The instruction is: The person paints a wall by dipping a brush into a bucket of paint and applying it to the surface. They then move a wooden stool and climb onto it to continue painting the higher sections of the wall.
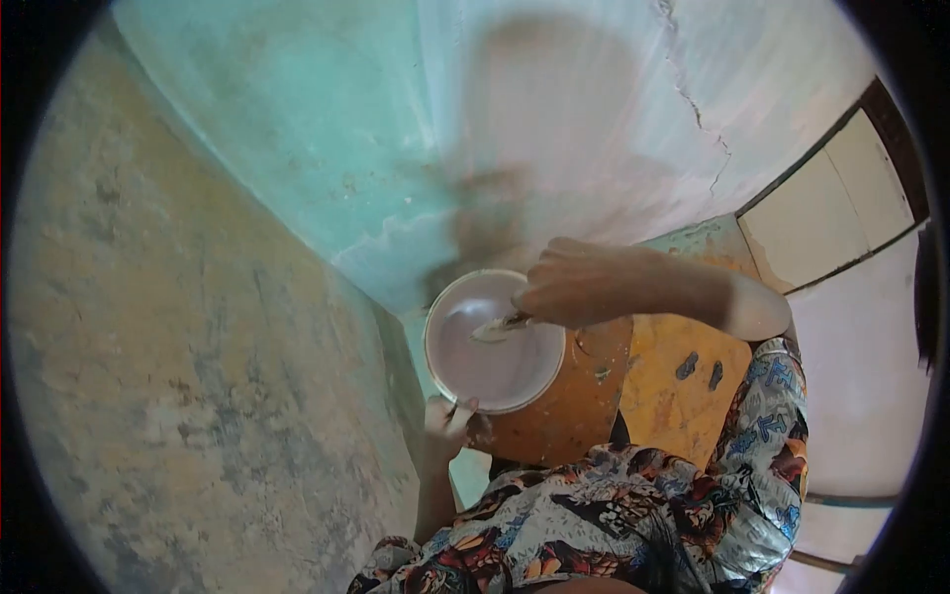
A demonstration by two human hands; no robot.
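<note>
Paint bucket: left hand grips rim, right hand clamps brush w/ walls close.

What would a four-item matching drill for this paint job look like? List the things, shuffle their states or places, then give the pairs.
Things:
1. left hand
2. right hand
3. bucket
4. wall

States:
A. holds the brush over the paint
B. turquoise low, pale and cracked higher up
C. grips the bucket's near rim
D. orange outside, pale paint inside

Pairs: 1-C, 2-A, 3-D, 4-B
</note>
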